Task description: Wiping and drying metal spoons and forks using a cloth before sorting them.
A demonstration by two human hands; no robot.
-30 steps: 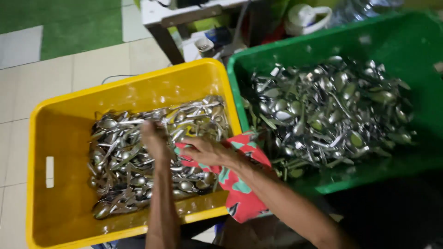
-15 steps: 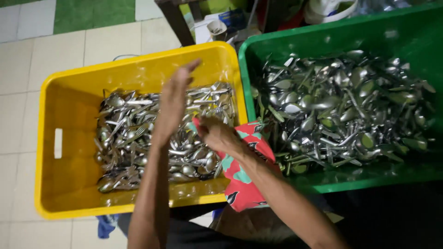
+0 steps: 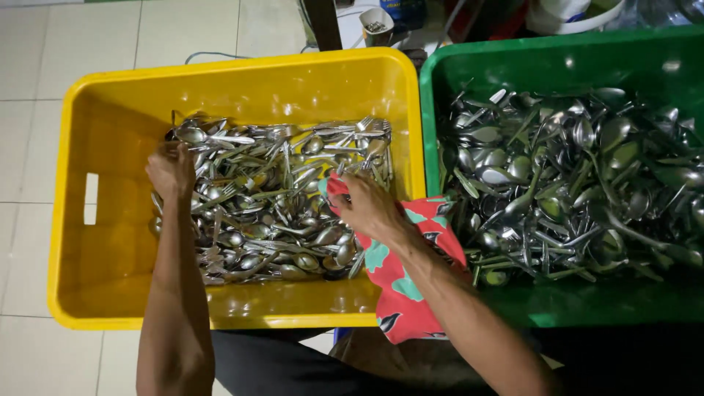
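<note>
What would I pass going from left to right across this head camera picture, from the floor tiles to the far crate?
Pale floor tiles → yellow crate → left hand → pile of spoons and forks → right hand gripping a red patterned cloth → green crate → its heap of cutlery.

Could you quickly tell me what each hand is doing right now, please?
Left hand: curled down into the cutlery in the yellow crate; whether it grips a piece cannot be told.
Right hand: closed on the red patterned cloth.
</note>
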